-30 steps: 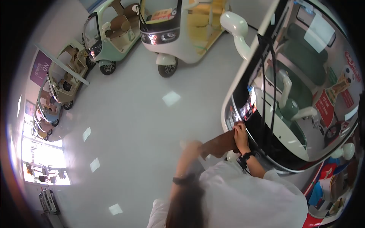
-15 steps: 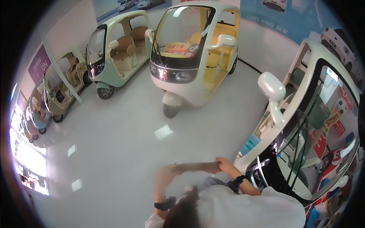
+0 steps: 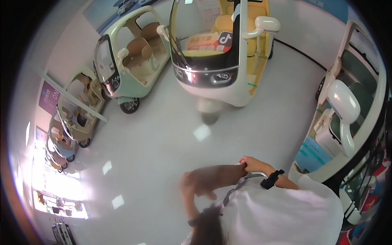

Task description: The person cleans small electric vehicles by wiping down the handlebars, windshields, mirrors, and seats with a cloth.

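A brown cloth (image 3: 220,177) stretches between my two hands in front of my white shirt. My right hand (image 3: 252,164) is closed on its right end, the fingers pinching the edge. At the other end my left hand (image 3: 188,182) grips the cloth; its fingers are partly covered and smeared by motion. The lower edge of the cloth hangs loose near the left hand. Each wrist wears a dark band. Strands of dark hair cover part of the shirt below.
A white three-wheeler with yellow seats (image 3: 208,83) stands ahead. A pale green three-wheeler (image 3: 143,81) is to its left, with several more beyond. At the right, close to my arm, is another vehicle with a white mirror (image 3: 344,101). Grey shiny floor (image 3: 163,139) lies between them.
The view has shifted, so the vehicle at the right sits farther out. Between my hands, the cloth has gone from a narrow strip to a wider, hanging sheet. Both hands keep hold.
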Available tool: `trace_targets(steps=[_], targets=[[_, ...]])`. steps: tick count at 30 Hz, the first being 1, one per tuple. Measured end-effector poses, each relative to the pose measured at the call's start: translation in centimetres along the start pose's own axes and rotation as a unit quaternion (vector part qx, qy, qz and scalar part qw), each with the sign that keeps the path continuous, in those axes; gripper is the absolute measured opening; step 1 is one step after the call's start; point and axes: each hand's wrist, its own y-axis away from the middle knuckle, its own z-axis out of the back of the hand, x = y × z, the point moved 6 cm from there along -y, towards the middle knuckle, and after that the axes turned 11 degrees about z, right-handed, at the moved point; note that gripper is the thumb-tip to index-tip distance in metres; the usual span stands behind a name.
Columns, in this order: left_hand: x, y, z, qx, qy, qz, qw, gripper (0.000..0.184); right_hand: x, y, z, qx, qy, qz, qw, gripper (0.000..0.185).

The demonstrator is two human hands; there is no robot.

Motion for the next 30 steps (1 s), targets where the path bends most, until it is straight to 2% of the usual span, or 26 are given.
trace_targets(steps=[3, 5, 7, 9, 11, 13, 17, 22, 23, 25, 27, 30], targets=[[-2.2, -5.7, -0.3, -0.004, -0.011, -0.035, 0.999, 0.01, -2.6, -7.9, 2.1, 0.182, 0.004, -0.042, 0.983, 0.019], [-4.0, -8.3, -1.4, 0.023, -0.107, -0.065, 0.992, 0.006, -2.6, -11.2, 4.0, 0.144, 0.059, -0.001, 0.988, 0.021], [-5.8, -13.1, -3.6, 0.046, -0.146, -0.082, 0.985, 0.004, -2.7, -14.9, 7.7, 0.087, 0.093, 0.024, 0.992, 0.02], [-5.8, -16.7, -5.3, 0.061, -0.121, -0.061, 0.989, 0.003, -2.5, -15.8, 10.5, 0.033, 0.088, 0.018, 0.995, 0.017], [-5.1, -20.3, -7.1, 0.075, -0.074, -0.043, 0.993, 0.004, -2.3, -15.8, 13.5, -0.014, 0.069, -0.031, 0.997, 0.017], [-7.1, -23.6, -10.3, 0.1, -0.113, -0.064, 0.986, 0.004, -4.3, -16.0, 16.0, -0.053, 0.053, -0.1, 0.992, 0.02], [-9.6, -30.4, -17.3, 0.182, -0.176, -0.1, 0.962, 0.007, -9.2, -15.1, 19.0, -0.083, 0.122, -0.157, 0.976, 0.023], [-11.6, -40.2, -24.1, 0.282, -0.086, -0.193, 0.936, 0.013, -12.7, -17.2, 24.7, -0.172, 0.174, -0.215, 0.945, 0.028], [-11.8, -42.4, -25.2, 0.295, -0.065, -0.177, 0.937, 0.011, -13.5, -18.7, 25.8, -0.166, 0.164, -0.222, 0.947, 0.029], [-13.3, -46.2, -27.3, 0.325, -0.023, -0.145, 0.934, 0.02, -15.2, -21.6, 27.8, -0.157, 0.144, -0.239, 0.947, 0.029], [-15.1, -50.9, -29.3, 0.339, -0.039, -0.148, 0.928, 0.018, -15.9, -24.8, 30.6, -0.177, 0.187, -0.223, 0.94, 0.029], [-17.9, -56.9, -32.2, 0.352, -0.063, -0.111, 0.927, 0.017, -16.9, -29.4, 34.6, -0.152, 0.197, -0.271, 0.93, 0.026]])
